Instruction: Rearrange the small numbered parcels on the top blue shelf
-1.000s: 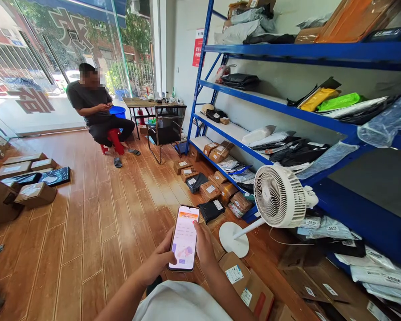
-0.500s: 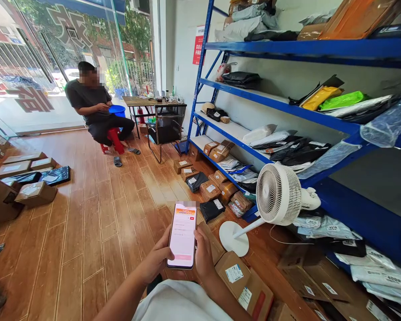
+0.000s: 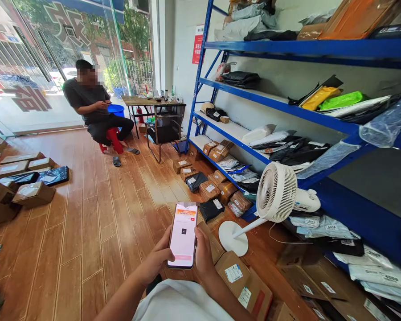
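Both my hands hold a smartphone (image 3: pixel 182 243) upright in front of my body, its lit screen facing me. My left hand (image 3: pixel 158 258) grips the phone's left side, with the thumb over the lower left of the screen. Along the right edge rests my right hand (image 3: pixel 203 250), its thumb at the side of the phone and the other fingers mostly hidden behind it. A pale page with an orange banner on top, a small dark square in the middle and a pink bar at the bottom shows on the screen.
A white standing fan (image 3: pixel 276 192) is at my right, before blue shelving (image 3: pixel 227 81) loaded with parcels. Cardboard boxes (image 3: pixel 232 272) lie close by my right side, more boxes (image 3: pixel 33 194) at the left. A person (image 3: pixel 90 100) sits on a red stool (image 3: pixel 113 138) near a desk (image 3: pixel 137 101).
On the phone screen, the lines of text have given way to a small dark square in the middle. My hands keep the same hold; the view has shifted very slightly.
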The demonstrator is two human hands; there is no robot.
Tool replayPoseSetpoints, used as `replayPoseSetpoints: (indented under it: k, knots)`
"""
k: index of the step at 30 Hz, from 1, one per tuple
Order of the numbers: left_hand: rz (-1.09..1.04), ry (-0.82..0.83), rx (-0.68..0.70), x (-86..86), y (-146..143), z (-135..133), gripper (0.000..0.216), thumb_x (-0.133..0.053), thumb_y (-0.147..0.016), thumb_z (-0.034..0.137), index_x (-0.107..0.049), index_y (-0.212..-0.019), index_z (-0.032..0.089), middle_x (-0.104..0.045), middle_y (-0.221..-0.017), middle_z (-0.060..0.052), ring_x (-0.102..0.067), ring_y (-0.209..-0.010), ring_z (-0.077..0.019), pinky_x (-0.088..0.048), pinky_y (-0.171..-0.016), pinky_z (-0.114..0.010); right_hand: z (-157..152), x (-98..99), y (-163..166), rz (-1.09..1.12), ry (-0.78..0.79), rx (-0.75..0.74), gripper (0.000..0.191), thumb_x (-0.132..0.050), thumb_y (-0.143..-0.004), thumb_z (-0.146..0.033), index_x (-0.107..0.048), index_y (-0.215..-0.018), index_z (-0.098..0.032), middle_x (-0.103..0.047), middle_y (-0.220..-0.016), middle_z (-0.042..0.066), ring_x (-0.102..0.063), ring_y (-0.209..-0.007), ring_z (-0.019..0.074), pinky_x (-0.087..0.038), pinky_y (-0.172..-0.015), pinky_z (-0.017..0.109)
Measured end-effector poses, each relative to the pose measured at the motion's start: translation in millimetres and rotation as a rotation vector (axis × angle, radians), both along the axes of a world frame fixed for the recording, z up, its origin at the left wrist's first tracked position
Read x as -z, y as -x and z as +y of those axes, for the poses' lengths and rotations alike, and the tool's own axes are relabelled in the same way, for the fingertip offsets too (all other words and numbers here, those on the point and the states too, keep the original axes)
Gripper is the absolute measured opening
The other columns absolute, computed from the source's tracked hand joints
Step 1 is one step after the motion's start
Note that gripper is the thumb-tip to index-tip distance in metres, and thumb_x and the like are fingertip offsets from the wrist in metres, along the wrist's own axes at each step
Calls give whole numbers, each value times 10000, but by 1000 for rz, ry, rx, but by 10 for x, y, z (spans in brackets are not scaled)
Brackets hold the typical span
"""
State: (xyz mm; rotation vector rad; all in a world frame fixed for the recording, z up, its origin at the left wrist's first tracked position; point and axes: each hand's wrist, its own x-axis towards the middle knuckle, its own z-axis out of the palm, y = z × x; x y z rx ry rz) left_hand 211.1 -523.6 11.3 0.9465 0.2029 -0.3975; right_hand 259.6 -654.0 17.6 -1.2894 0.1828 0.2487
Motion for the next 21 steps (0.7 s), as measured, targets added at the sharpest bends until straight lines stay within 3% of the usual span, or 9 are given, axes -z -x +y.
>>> replayPoseSetpoints:
  k: [6, 9, 16, 19, 21]
  knots:
    - [31, -66, -22, -27, -25, -15, 1118, -474, -492, 134, 19, -1479, 317, -518, -1294, -82, -563, -895, -294, -515, -513, -326, 5, -20, 12, -19, -60, -83, 312, -617, -708, -485, -665, -772, -183, -701, -682, 32, -624, -632, 216, -499, -553, 308]
    - [29, -76, -33, -64, -32, -20, 1124, -473, -487, 126, 22, -1480, 307, -503, -1323, -77, -545, -968, -295, -520, -556, -309, 5, 58, 4, -28, -110, -152, 329, -658, -702, -455, -660, -870, -172, -722, -754, 42, -649, -671, 219, -517, -574, 309]
    - [-33, -165, 29, -18, -37, -16, 1120, -492, -513, 118, 42, -1474, 332, -498, -1342, -80, -576, -888, -263, -531, -577, -329, 58, 126, -45, 23, -50, -91, 531, -737, -625, -588, -661, -902, -142, -741, -841, 90, -677, -709, 230, -538, -610, 323]
    - [-25, -141, 10, -55, -59, -25, 1072, -485, -532, 98, -52, -1475, 366, -535, -1301, -39, -578, -928, -256, -527, -592, -299, 44, 104, -50, 49, -71, -85, 565, -684, -636, -662, -666, -873, -149, -741, -800, 87, -679, -692, 239, -540, -600, 334]
    - [-3, -114, -9, -89, -56, -34, 1022, -470, -552, 100, -120, -1467, 393, -565, -1258, -14, -585, -940, -259, -515, -566, -284, 35, 115, -46, 50, -128, -104, 576, -630, -672, -692, -671, -898, -163, -745, -861, 94, -687, -779, 256, -550, -678, 356]
